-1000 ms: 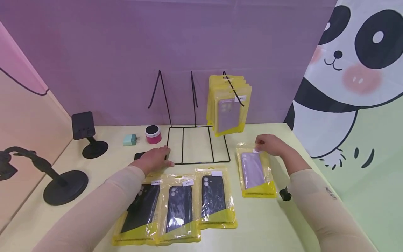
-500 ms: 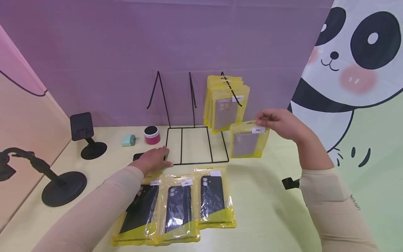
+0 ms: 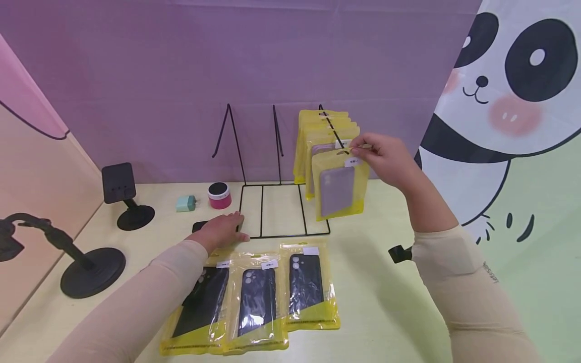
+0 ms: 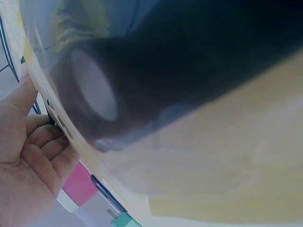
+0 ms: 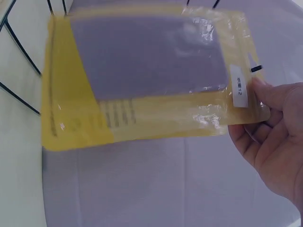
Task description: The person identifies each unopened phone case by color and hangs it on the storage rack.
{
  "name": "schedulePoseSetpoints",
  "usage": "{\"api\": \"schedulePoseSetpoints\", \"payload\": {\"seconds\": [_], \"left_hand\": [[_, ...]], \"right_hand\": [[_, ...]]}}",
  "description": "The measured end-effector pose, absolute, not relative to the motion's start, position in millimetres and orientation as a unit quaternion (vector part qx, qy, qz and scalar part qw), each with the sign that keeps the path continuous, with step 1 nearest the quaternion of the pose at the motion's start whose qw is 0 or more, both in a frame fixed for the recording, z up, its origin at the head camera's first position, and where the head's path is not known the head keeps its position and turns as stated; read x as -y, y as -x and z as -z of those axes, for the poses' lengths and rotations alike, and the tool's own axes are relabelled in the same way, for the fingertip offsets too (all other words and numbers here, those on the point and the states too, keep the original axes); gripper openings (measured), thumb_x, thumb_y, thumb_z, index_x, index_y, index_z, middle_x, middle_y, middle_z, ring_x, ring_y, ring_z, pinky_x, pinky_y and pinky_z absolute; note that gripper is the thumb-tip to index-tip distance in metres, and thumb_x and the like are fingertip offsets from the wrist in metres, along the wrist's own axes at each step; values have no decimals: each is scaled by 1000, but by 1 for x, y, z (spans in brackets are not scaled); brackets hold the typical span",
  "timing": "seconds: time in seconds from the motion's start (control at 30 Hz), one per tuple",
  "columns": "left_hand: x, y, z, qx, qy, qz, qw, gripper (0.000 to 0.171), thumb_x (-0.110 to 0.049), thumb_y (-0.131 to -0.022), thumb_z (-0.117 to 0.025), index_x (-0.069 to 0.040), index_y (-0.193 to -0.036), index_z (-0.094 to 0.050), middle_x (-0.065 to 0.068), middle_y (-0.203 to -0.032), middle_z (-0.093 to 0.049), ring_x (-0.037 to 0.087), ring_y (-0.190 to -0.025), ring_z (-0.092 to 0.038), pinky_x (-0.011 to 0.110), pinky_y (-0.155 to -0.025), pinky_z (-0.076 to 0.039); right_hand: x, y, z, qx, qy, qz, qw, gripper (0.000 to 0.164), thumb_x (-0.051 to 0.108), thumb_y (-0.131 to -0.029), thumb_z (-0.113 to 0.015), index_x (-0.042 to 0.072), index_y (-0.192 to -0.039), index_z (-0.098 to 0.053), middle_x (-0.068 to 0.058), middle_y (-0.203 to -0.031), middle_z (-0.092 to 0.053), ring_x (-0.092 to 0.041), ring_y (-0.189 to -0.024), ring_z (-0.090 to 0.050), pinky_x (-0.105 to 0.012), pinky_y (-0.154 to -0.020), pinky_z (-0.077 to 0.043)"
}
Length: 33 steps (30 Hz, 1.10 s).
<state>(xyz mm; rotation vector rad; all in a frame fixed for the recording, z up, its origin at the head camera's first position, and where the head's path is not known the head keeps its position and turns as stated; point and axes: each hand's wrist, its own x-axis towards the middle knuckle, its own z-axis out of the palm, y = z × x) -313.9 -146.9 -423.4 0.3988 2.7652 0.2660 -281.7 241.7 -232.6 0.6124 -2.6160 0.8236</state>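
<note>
My right hand (image 3: 381,156) pinches the top corner of a yellow-edged clear pouch (image 3: 340,191) with a purple phone case inside. It hangs upright at the front end of the right hook (image 3: 334,132) of a black wire display rack (image 3: 290,236). In the right wrist view the hook's dark tip (image 5: 256,69) shows at the pouch's hanging hole, beside a white label (image 5: 239,86). Behind it several similar pouches (image 3: 301,146) hang on the same hook. My left hand (image 3: 222,229) holds the rack's front left corner, thumb in front, fingers curled at the wire.
Three pouches with black phone cases (image 3: 306,285) lie in front of the rack. A dark object (image 3: 198,225) is partly under my left hand. A pink jar (image 3: 220,196), a mint plug (image 3: 185,203) and two black stands (image 3: 93,272) are at left. Two more rack hooks (image 3: 278,131) hold nothing.
My right hand has lifted the purple-case pouch off the table at right, then carried it up and left to the right hook's tip. My left hand stays at the rack corner.
</note>
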Motion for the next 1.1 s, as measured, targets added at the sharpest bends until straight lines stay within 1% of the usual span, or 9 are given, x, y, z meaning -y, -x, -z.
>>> {"api": "schedulePoseSetpoints", "payload": {"seconds": [0.1, 0.53, 0.6, 0.7, 0.77, 0.83, 0.93, 1.0, 1.1], "left_hand": [[147, 314, 423, -971, -140, -95, 167, 83, -47, -89, -67, -7, -153, -32, 19, -161, -23, 40, -147, -23, 58, -117, -25], [142, 312, 423, -971, -141, -97, 165, 84, -47, -89, -68, -8, -154, -31, 18, -161, -23, 40, -148, -23, 58, -116, -26], [141, 311, 423, -971, -140, -97, 166, 84, -47, -89, -68, -8, -154, -31, 18, -161, -23, 39, -148, -23, 58, -117, -26], [141, 310, 422, -971, -144, -95, 166, 84, -47, -89, -67, -7, -154, -31, 18, -161, -23, 39, -148, -23, 57, -117, -26], [141, 310, 422, -971, -148, -93, 164, 83, -47, -89, -67, -7, -153, -32, 19, -161, -23, 40, -148, -23, 57, -117, -26], [142, 310, 421, -971, -152, -90, 161, 83, -46, -90, -66, -6, -153, -31, 20, -161, -23, 40, -148, -23, 57, -117, -25], [144, 311, 420, -972, -150, -91, 159, 83, -47, -90, -66, -6, -153, -31, 19, -161, -23, 39, -148, -23, 57, -118, -25], [146, 312, 420, -972, -147, -93, 159, 83, -47, -90, -66, -7, -154, -31, 20, -161, -23, 40, -148, -22, 57, -117, -24], [147, 313, 421, -972, -141, -98, 162, 83, -47, -90, -66, -7, -154, -30, 19, -161, -23, 40, -148, -21, 58, -117, -24]], "right_hand": [[-237, 290, 232, 927, -198, -281, 151, 16, 26, -100, -57, 16, -108, -67, -5, -97, -69, -23, -79, -53, -37, -72, -44], [-240, 311, 237, 931, -149, -304, 135, 31, 34, -102, -53, 14, -123, -61, -9, -124, -64, -28, -109, -60, -47, -91, -50], [-241, 304, 237, 923, -161, -310, 161, 34, 31, -101, -55, 9, -128, -58, -11, -128, -60, -29, -115, -56, -48, -97, -47], [-242, 285, 237, 902, -181, -311, 238, 36, 27, -100, -56, 5, -129, -55, -13, -128, -55, -27, -120, -51, -48, -102, -43], [-240, 268, 236, 884, -198, -306, 293, 33, 25, -100, -56, 3, -125, -57, -12, -122, -57, -24, -116, -52, -46, -99, -45], [-237, 251, 238, 872, -222, -304, 314, 28, 24, -100, -55, 4, -118, -61, -8, -113, -62, -19, -106, -57, -41, -90, -49], [-230, 233, 246, 876, -271, -300, 264, 21, 24, -100, -56, 7, -109, -65, -2, -97, -65, -13, -88, -60, -32, -77, -52], [-225, 229, 256, 893, -294, -286, 187, 18, 27, -100, -57, 12, -107, -66, 2, -94, -66, -11, -83, -60, -29, -73, -52], [-220, 232, 282, 920, -295, -252, 56, 20, 34, -100, -56, 19, -109, -66, 6, -98, -67, -10, -89, -62, -33, -79, -54]]}}
